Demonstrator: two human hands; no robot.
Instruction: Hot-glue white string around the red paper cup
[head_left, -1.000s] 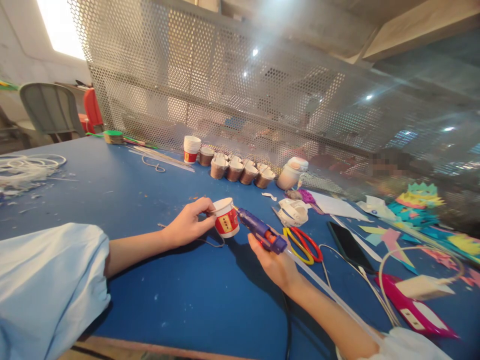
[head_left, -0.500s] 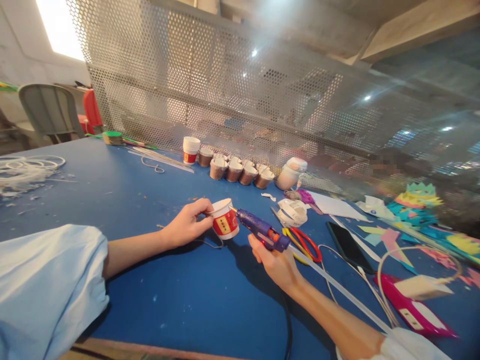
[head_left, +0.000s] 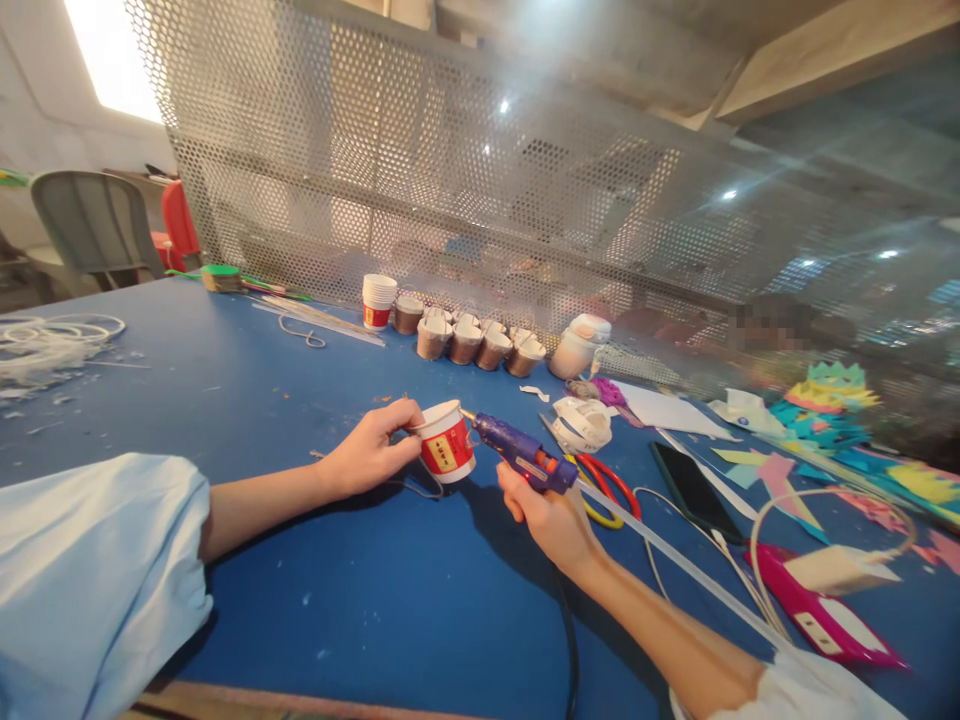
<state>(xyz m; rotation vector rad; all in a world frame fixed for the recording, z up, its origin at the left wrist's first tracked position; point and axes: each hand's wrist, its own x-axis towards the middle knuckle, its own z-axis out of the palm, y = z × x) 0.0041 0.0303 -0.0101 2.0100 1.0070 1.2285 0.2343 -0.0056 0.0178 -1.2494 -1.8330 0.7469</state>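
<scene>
My left hand [head_left: 371, 450] grips a small red and white paper cup [head_left: 445, 443], tilted on the blue table [head_left: 247, 400]. My right hand [head_left: 551, 522] is closed round the handle of a blue glue gun [head_left: 521, 452]. The gun's nozzle touches the cup's rim on its right side. A clear glue stick [head_left: 675, 565] runs out of the gun's back toward my right sleeve. A thin string loop lies on the table under the cup.
Red and yellow scissors [head_left: 609, 487] lie just right of the gun. A black phone [head_left: 691, 478], a tape roll [head_left: 583, 423], a stack of cups [head_left: 379, 299], several brown cups [head_left: 480, 342], coloured paper cutouts [head_left: 832, 410] and a pink object [head_left: 825, 618] are around. A perforated metal screen [head_left: 450, 180] bounds the back.
The cup tilted a little more and the glue gun rose slightly, its nozzle staying at the rim. The view shifted a little to the right.
</scene>
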